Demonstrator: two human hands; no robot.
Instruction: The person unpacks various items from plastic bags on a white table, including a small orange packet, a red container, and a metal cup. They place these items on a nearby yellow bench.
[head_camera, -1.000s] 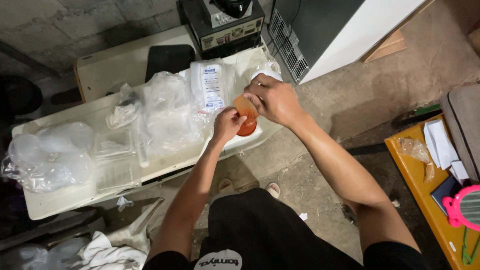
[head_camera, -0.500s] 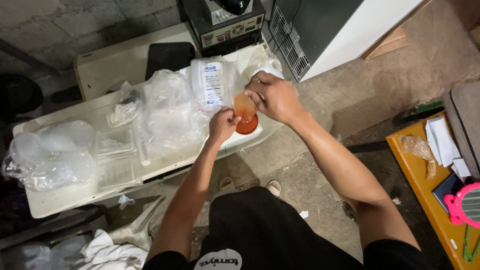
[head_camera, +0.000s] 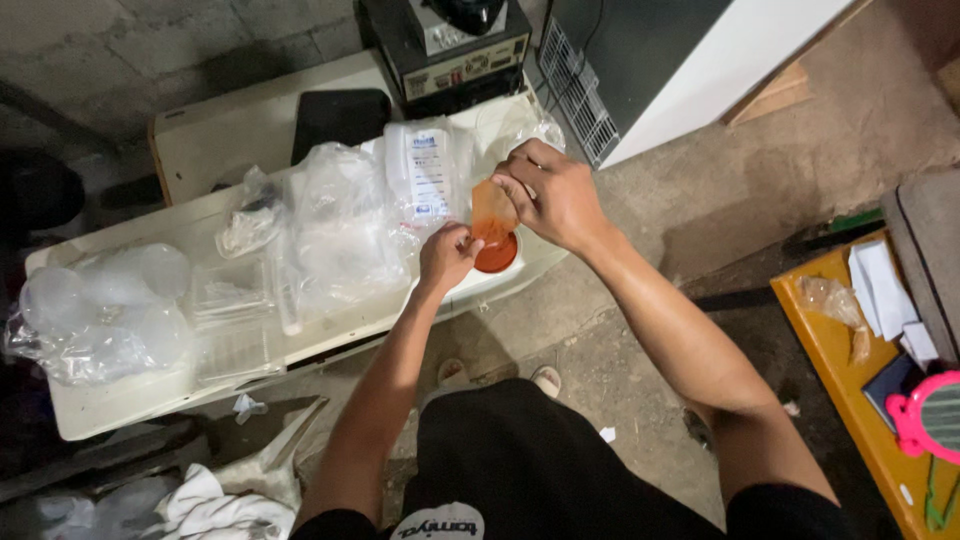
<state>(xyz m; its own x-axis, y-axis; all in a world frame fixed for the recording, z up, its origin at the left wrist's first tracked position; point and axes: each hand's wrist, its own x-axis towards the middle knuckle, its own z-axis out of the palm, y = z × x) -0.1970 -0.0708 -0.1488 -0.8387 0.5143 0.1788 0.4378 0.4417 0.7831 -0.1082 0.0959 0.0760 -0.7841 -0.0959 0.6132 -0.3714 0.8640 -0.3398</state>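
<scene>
I pinch the orange sauce bag (head_camera: 492, 212) between my left hand (head_camera: 447, 255) and right hand (head_camera: 548, 195); loosening either could spill sauce onto the white table (head_camera: 330, 330) beneath.

Two hands work above the white table (head_camera: 330, 335): one left hand (head_camera: 447, 256) and one right hand (head_camera: 553, 196). Between them hangs one small bag of orange liquid (head_camera: 492, 212), over one round red-orange tub (head_camera: 497, 255). Left of the tub lies one printed flat packet (head_camera: 428, 175). One pink mirror (head_camera: 932, 414) sits far right of the table.
</scene>
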